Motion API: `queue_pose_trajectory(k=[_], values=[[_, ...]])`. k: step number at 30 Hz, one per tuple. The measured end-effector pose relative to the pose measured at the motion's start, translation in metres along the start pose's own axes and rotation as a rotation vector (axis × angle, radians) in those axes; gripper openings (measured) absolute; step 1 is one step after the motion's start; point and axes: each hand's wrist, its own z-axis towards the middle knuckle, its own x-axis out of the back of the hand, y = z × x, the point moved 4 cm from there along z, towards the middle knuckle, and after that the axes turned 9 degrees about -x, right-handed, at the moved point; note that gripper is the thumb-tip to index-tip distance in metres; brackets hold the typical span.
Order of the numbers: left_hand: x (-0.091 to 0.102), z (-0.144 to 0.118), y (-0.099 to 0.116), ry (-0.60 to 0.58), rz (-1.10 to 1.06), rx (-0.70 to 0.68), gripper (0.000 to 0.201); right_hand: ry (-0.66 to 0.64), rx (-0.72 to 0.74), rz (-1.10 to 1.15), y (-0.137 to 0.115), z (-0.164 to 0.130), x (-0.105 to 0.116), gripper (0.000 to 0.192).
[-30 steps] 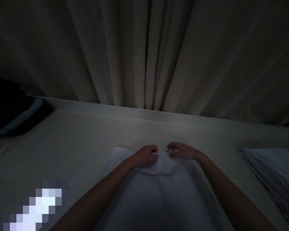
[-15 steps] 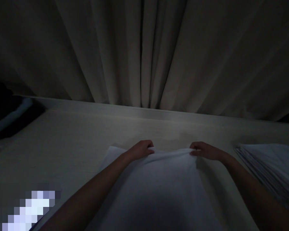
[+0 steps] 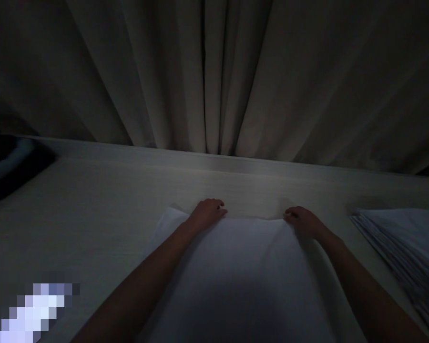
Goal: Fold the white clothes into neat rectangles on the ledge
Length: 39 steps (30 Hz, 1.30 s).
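Left hand (image 3: 205,213) and right hand (image 3: 302,220): each grip pinched on a far corner of the white cloth (image 3: 243,267), lying flat on the bench (image 3: 93,205). Advisable: keep both corners level, tension even. Cloth's long axis runs away from the person toward the curtain (image 3: 214,76). Stack (image 3: 403,243) at right.

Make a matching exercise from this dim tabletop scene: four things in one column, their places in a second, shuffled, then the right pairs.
Things
1. left hand
2. right hand
3. stack of folded white cloths
4. pale pleated curtain

Places
A. hanging behind the pale wooden table
B. on the table's right side
C. at the far right corner of the spread white cloth
D. at the far edge of the spread cloth, left of middle

Pairs: 1-D, 2-C, 3-B, 4-A
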Motion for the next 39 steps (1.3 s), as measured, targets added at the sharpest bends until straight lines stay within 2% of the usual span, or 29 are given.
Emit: queue_pose_trajectory(k=[3,7,9,12,15,17,20,22,24,26,29,31,33,35,37,39], values=[[0.025,-0.043,-0.034,0.045,0.130,0.007,0.044,0.022,0.037,0.047,0.004,-0.010,-0.009,0.040],[0.046,-0.103,-0.086,0.016,0.318,0.165,0.048,0.021,0.067,0.118,0.006,-0.026,-0.017,0.044],[0.046,-0.117,-0.100,0.002,0.377,0.207,0.048,0.064,0.014,0.126,0.007,-0.028,-0.018,0.044],[0.042,-0.117,-0.106,0.028,0.446,0.242,0.046,0.087,-0.066,0.127,0.006,-0.024,-0.020,0.043],[0.041,-0.107,-0.105,0.072,0.524,0.283,0.043,0.094,-0.111,0.071,0.001,-0.018,-0.019,0.040],[0.043,-0.103,-0.100,0.109,0.572,0.323,0.043,0.142,-0.137,0.029,-0.004,-0.021,-0.016,0.041],[0.048,-0.112,-0.080,0.248,0.577,0.371,0.044,0.346,-0.135,-0.048,-0.019,-0.044,-0.013,0.046],[0.045,-0.124,-0.059,0.319,0.519,0.311,0.046,0.444,-0.057,-0.087,-0.034,-0.070,-0.019,0.047],[0.031,-0.137,-0.041,0.279,0.459,0.193,0.048,0.419,0.053,-0.122,-0.047,-0.095,-0.037,0.051],[0.013,-0.148,-0.033,0.189,0.439,0.126,0.050,0.356,0.115,-0.175,-0.052,-0.112,-0.060,0.057],[-0.008,-0.155,-0.043,0.122,0.456,0.176,0.058,0.329,0.091,-0.233,-0.044,-0.118,-0.088,0.061],[-0.015,-0.154,-0.054,0.115,0.468,0.211,0.063,0.339,0.077,-0.239,-0.035,-0.112,-0.100,0.063],[-0.017,-0.149,-0.060,0.122,0.483,0.211,0.066,0.347,0.089,-0.237,-0.031,-0.106,-0.104,0.063],[-0.014,-0.146,-0.057,0.135,0.500,0.210,0.065,0.355,0.089,-0.236,-0.034,-0.103,-0.100,0.062],[-0.007,-0.149,-0.045,0.166,0.523,0.230,0.063,0.376,0.086,-0.225,-0.042,-0.109,-0.091,0.061],[0.002,-0.166,-0.024,0.219,0.540,0.240,0.060,0.424,0.097,-0.185,-0.050,-0.130,-0.080,0.059]])
